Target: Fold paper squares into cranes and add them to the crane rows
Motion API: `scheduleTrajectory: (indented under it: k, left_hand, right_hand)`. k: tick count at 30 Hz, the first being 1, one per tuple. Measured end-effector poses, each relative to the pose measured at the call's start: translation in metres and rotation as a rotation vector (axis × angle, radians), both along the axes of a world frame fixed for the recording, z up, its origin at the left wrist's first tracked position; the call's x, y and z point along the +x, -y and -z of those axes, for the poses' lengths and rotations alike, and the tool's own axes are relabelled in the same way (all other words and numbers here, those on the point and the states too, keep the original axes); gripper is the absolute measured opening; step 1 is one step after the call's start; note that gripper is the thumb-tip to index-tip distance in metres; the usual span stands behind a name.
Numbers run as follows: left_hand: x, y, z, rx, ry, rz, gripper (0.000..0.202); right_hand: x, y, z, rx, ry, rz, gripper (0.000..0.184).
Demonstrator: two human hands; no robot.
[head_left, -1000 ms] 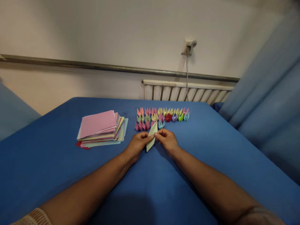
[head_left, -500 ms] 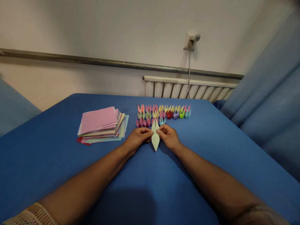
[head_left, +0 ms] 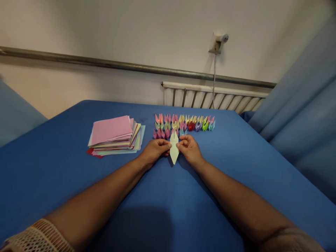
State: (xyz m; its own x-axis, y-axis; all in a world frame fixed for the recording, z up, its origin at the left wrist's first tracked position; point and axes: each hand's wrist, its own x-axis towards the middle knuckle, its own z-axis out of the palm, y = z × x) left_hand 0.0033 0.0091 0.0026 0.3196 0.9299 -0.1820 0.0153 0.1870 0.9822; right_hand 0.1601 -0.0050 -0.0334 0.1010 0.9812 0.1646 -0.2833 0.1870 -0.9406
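Observation:
Between my two hands is a pale green folded paper point(head_left: 174, 151), a long diamond with a slit at its far tip and its other point toward me. My left hand point(head_left: 155, 151) pinches its left edge between thumb and fingers. On the right edge, my right hand point(head_left: 191, 150) has thumb and index finger closed at the paper. Just beyond my hands stand rows of small folded paper cranes point(head_left: 191, 126) in pink, yellow, green, red, purple and blue. The folded paper hides part of the nearest row.
Left of my hands lies a thick, uneven stack of coloured paper point(head_left: 112, 130), pink on top. Everything rests on a blue-covered table point(head_left: 210, 217). Behind it are a wall rail point(head_left: 118, 65), a radiator point(head_left: 194, 98) and a socket with a cord point(head_left: 215, 45). A blue curtain point(head_left: 301, 105) hangs at right.
The view has tilted slightly, so the table and stack sit a little higher. Both hands keep the folded paper in nearly the same place, with the right fingers slightly shifted.

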Motion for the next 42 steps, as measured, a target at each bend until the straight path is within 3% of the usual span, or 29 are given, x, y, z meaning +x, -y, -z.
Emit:
scheduleTrajectory:
  k: [5, 11, 26, 31, 34, 39, 42]
  left_hand:
    - [0.003, 0.001, -0.001, 0.125, 0.057, -0.077, 0.027]
    - [0.002, 0.000, -0.002, 0.208, -0.022, -0.034, 0.021]
    - [-0.001, 0.000, -0.003, 0.173, -0.041, 0.020, 0.031]
    - [-0.001, 0.000, -0.003, 0.240, -0.095, -0.046, 0.028]
    - [0.001, 0.001, -0.003, 0.275, -0.115, -0.089, 0.024]
    - [0.008, 0.006, 0.000, 0.266, -0.004, -0.170, 0.026]
    - [0.011, 0.009, 0.000, 0.151, 0.121, -0.184, 0.041]
  right_hand:
    - [-0.001, 0.002, -0.001, 0.051, 0.067, 0.001, 0.024]
    - [0.005, 0.002, -0.003, 0.070, 0.180, -0.020, 0.012]
    - [0.012, -0.003, 0.003, -0.010, 0.043, -0.108, 0.018]
    - [0.009, 0.000, 0.000, 0.011, 0.074, -0.129, 0.025]
    - [0.005, 0.001, 0.000, 0.015, 0.077, -0.062, 0.023]
    - [0.000, 0.002, -0.004, 0.008, 0.041, 0.033, 0.027]
    - [0.000, 0.004, -0.008, -0.005, -0.045, 0.001, 0.038]
